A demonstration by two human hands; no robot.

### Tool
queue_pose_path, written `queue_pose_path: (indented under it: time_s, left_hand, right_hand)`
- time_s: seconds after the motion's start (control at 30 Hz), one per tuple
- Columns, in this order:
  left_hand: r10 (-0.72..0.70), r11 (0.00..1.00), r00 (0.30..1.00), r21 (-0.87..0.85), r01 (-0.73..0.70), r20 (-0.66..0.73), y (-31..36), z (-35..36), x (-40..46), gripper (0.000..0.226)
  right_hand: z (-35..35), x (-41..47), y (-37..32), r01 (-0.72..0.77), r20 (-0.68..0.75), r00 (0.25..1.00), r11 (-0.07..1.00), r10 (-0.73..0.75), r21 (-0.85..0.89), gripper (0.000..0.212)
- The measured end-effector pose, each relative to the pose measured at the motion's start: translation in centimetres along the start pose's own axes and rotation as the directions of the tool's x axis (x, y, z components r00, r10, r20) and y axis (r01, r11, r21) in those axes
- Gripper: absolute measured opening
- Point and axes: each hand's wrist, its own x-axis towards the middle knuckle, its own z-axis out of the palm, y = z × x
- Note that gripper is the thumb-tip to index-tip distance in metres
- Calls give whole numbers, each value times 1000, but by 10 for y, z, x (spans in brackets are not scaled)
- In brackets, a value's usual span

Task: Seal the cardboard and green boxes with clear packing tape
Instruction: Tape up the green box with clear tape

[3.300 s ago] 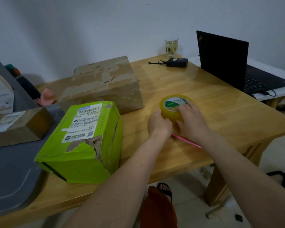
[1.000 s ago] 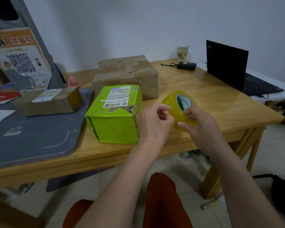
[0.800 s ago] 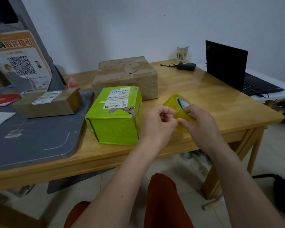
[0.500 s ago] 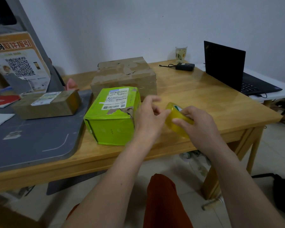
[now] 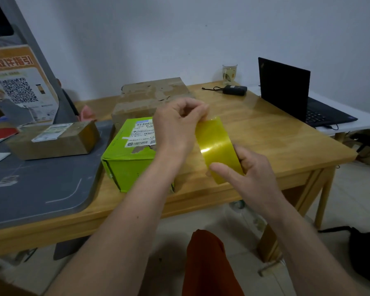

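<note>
My right hand (image 5: 251, 169) grips the yellowish roll of clear packing tape (image 5: 217, 146), held edge-on above the table's front part. My left hand (image 5: 177, 122) pinches the top edge of the roll with curled fingertips. The green box (image 5: 128, 161) with a torn white label sits on the wooden table (image 5: 276, 142), just left of my left forearm. Behind it stands the worn cardboard box (image 5: 145, 97), partly hidden by my left hand.
A smaller brown box (image 5: 56, 139) lies on a grey board (image 5: 36, 186) at the left. A black laptop (image 5: 286, 92) stands open at the right, with a glass (image 5: 229, 74) and a black device (image 5: 234, 90) at the back. A poster with a QR code (image 5: 15, 86) leans far left.
The roll left the table and turned edge-on in my right hand. My left hand rose from the roll's side to pinch its top edge.
</note>
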Motion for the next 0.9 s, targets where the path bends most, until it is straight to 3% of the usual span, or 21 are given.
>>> queue_pose_path:
  time_s: [0.17,0.23,0.33,0.4,0.47,0.53,0.6,0.73,0.9]
  left_hand:
    - [-4,971,996,-240,-18,-90,3,-13,0,19]
    - [-29,958,988,-288,-16,-150,1,-14,3,17]
    - [-47,953,977,-301,-19,-208,-1,-19,20,20]
    - [-30,957,977,-287,-34,-213,1,-22,25,20]
    - [-19,953,974,-298,-50,-225,-1,-19,19,20]
    - [-30,943,965,-328,-59,-260,-8,-9,4,20]
    - [-34,934,955,-350,-75,-294,-20,3,-10,18]
    - [-97,919,951,-392,-28,-295,-44,25,-36,21]
    - [-167,947,940,-313,69,-299,-77,38,-48,25]
  right_hand:
    - [-34,19,40,-222,-131,974,875,183,-429,57]
    - [-42,23,39,-201,-47,979,887,200,-417,49]
    - [-41,20,27,-163,213,951,951,222,-263,29]
    - [-42,19,24,-152,283,934,960,218,-237,26]
    - [-48,28,34,-157,177,958,931,224,-328,33]
    - [-57,46,48,-218,-6,968,825,252,-521,52]
    - [-64,68,64,-287,-96,952,746,289,-601,62]
    - [-65,101,104,-325,-69,929,711,364,-623,62]
    - [-57,121,139,-344,-15,896,672,444,-656,59]
